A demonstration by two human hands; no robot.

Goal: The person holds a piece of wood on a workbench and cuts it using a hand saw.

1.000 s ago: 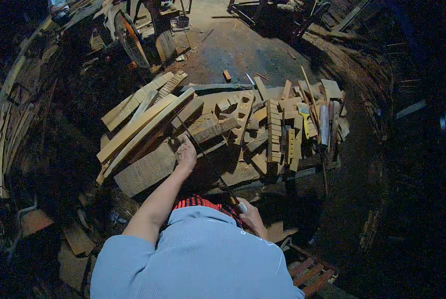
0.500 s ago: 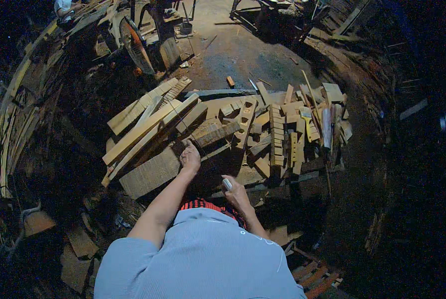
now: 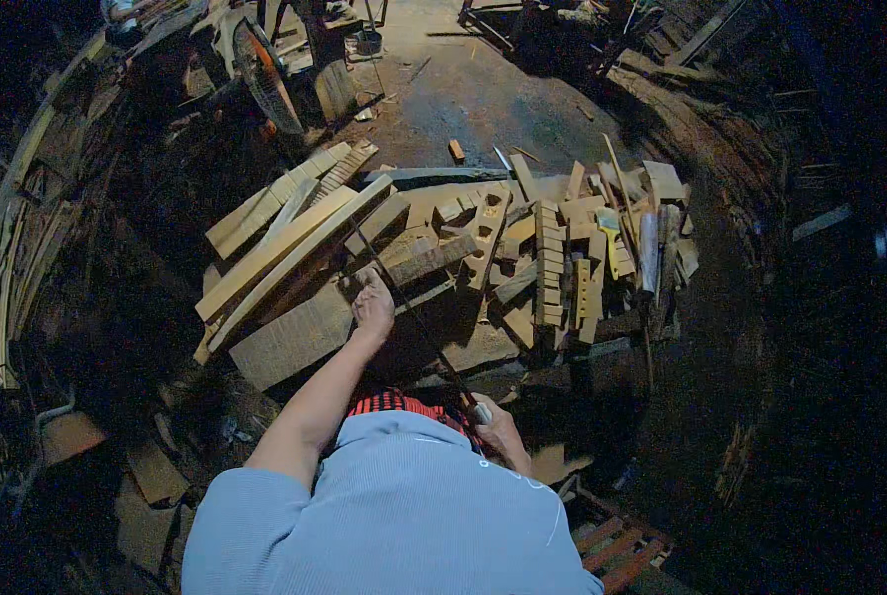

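My left hand is closed at the near end of a dark-edged wooden block, beside a broad plank. How its fingers wrap the block is partly hidden. Low in front of my body, my right hand grips the pale handle of a long thin tool. Its narrow dark shaft slants up and left past my left hand, across the wood; whether it is a saw or a file cannot be made out.
Long wooden strips lie at the left of the bench. A holed block, a notched strip, a yellow-handled brush and wood offcuts crowd the right. Beyond stand a large fan and, far left, a person.
My right hand has moved down and toward my body, drawing the tool back, so more of its dark shaft shows. My left hand stays at the block. The view has shifted slightly.
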